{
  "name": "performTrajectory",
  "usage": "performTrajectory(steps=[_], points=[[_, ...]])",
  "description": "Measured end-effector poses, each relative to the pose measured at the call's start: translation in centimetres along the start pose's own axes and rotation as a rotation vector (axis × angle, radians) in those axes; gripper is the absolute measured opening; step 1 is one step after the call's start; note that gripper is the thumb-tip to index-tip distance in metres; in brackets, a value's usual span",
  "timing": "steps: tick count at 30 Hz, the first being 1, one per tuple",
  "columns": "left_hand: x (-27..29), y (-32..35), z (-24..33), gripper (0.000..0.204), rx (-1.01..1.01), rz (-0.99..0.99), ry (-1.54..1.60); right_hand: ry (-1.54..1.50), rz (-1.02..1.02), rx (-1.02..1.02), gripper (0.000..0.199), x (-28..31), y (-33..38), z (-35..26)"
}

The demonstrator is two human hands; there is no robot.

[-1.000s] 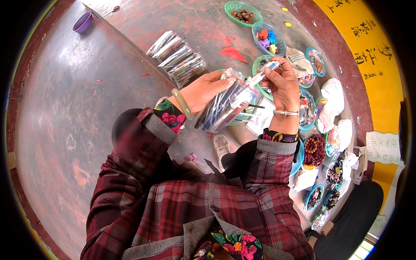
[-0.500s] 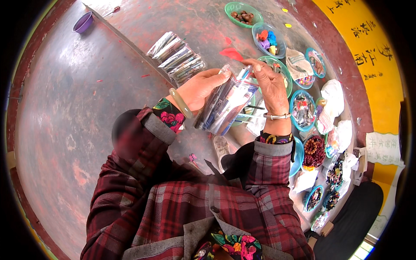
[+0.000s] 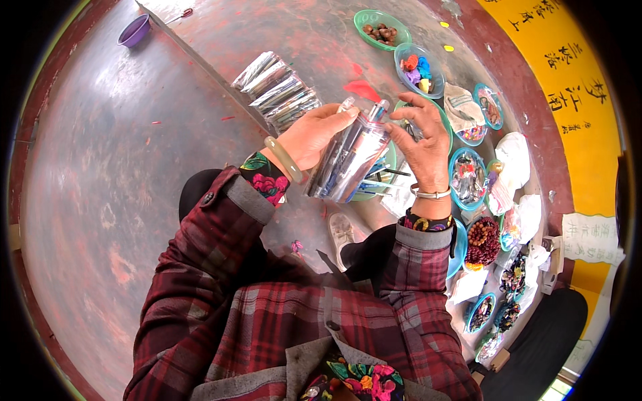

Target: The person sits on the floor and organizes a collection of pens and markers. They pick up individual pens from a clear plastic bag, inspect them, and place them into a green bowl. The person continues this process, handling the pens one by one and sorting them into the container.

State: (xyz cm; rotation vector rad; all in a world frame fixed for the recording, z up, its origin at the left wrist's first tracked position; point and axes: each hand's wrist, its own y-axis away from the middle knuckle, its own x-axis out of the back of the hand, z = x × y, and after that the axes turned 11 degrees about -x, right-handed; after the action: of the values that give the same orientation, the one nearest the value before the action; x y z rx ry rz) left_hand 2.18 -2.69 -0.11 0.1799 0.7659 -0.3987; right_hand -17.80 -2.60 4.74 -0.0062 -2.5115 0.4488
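My left hand (image 3: 313, 137), with a pale bangle at its wrist, pinches the upper left corner of a clear zip bag (image 3: 353, 162). Several pens or similar slim sticks fill the bag, which hangs tilted in front of me. Some ends (image 3: 379, 109) poke up at its mouth. My right hand (image 3: 422, 137), wearing a silver bracelet, is at the bag's upper right edge with fingers spread and curved. Its thumb tip is against or very near that edge; contact is hard to tell. Behind the bag, a green basin (image 3: 390, 160) holds more pens.
A row of similar filled bags (image 3: 277, 90) lies on the floor ahead. To the right stand basins of round brown items (image 3: 381, 33), colourful pieces (image 3: 420, 72), packets (image 3: 468, 177) and dark red beads (image 3: 483, 240). A purple basin (image 3: 134, 31) sits far left.
My right hand has loosened from the bag's top; its fingers have spread and it has shifted slightly right. My left hand keeps its hold. The view has shifted slightly.
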Motion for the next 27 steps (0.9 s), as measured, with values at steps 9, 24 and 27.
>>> performTrajectory(steps=[9, 24, 27], points=[[-0.4, 0.0, -0.1, 0.026, -0.033, -0.007, -0.025, 0.062, -0.061, 0.058, 0.014, -0.8, 0.1, 0.3], [-0.4, 0.2, 0.1, 0.033, 0.002, -0.012, -0.046, -0.005, 0.045, 0.067, 0.008, -1.7, 0.3, -0.1], [-0.4, 0.2, 0.2, 0.034, -0.010, -0.023, -0.033, 0.053, 0.089, 0.130, 0.010, -2.0, 0.4, -0.4]])
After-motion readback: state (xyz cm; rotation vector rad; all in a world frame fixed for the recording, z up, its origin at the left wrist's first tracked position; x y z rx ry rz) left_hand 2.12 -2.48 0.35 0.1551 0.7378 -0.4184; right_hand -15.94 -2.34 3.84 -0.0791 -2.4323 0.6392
